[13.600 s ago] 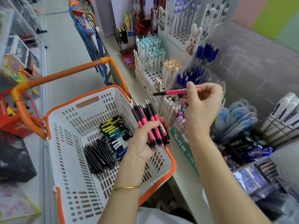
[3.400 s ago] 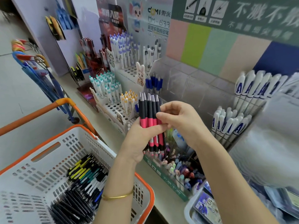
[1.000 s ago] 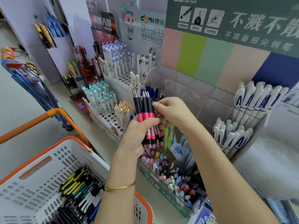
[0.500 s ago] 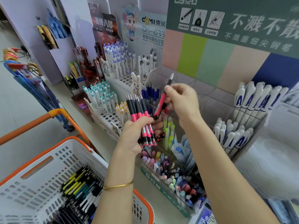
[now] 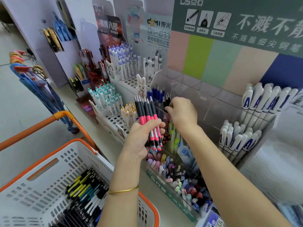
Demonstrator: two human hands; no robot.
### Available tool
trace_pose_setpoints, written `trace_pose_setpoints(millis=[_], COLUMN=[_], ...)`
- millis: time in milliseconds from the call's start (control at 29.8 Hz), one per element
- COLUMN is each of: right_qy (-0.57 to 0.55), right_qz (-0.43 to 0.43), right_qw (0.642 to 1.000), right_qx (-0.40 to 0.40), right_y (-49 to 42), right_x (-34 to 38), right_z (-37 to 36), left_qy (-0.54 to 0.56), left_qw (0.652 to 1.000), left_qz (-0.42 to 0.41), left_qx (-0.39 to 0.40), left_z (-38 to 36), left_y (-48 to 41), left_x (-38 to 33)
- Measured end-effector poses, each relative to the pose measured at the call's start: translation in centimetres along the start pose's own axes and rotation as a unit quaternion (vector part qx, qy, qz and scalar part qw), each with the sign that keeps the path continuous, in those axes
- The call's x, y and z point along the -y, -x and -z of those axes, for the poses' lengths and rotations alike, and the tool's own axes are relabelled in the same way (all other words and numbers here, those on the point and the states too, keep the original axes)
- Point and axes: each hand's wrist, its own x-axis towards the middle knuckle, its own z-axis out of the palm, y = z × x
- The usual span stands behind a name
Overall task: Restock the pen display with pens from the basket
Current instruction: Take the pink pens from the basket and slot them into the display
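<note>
Two hands work above the near edge of the pen display [image 5: 188,89], a tiered set of clear acrylic compartments. The left hand [image 5: 144,136] is closed around a bundle of pens [image 5: 146,117] with pink barrels and black grips, held upright with the tips up, just left of the display's clear side wall. The right hand [image 5: 182,113] reaches over a clear divider, and its fingertips pinch the black upper part of a single pen [image 5: 167,101] standing in a far-left compartment, just right of a row of blue pens [image 5: 155,94]. To the right of that compartment the clear cells show open room. The basket [image 5: 73,145], white with an orange rim, sits near and to the left, its rim close under the left forearm. The remaining basket pens [image 5: 85,190] lie in a heap on its floor.

Compared with half a second earlier, the right hand has come down: the single pen, then held tilted above the display, now stands inside the compartment. The bundle in the left hand has stayed at about the same place.

The display stands on a pale shelf [image 5: 106,138]. A white perforated rack [image 5: 114,122] of capped pens stands to the left, and white pens with blue letters [image 5: 262,102] to the right. A green sign [image 5: 237,22] with white characters runs along the far wall. A tiled floor [image 5: 19,104] lies at the far left.
</note>
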Motion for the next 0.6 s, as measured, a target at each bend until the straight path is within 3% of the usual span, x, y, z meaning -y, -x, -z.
trace_pose_setpoints(millis=[134, 235, 302, 369, 504, 604], right_qy=[-0.144, -0.33, -0.377, -0.395, -0.46, -0.489], right_qz=[0.016, 0.005, -0.008, -0.023, -0.072, -0.081], right_qw=[0.989, 0.94, 0.913, 0.903, 0.878, 0.867], right_qx=[-0.026, 0.085, 0.153, 0.167, 0.11, -0.045], right_y=[1.1, 2.4, 2.9, 2.9, 2.0, 0.8], right_x=[0.1, 0.8, 0.9, 0.6, 0.4, 0.4], right_z=[1.5, 3.1, 3.6, 3.8, 4.6, 5.5], left_qy=[-0.01, -0.003, -0.003, 0.002, 0.02, 0.028], left_qw=[1.0, 1.0, 0.999, 0.999, 0.999, 0.999], left_qz=[-0.008, -0.002, -0.002, 0.002, 0.018, 0.025], left_qx=[0.016, 0.031, 0.04, 0.046, 0.037, 0.002], left_z=[-0.1, -0.5, -0.7, -0.8, -0.6, -0.3], left_y=[0.1, 0.0, 0.0, 0.0, 0.0, -0.1], left_x=[-0.1, 0.0, 0.0, 0.1, 0.1, 0.2])
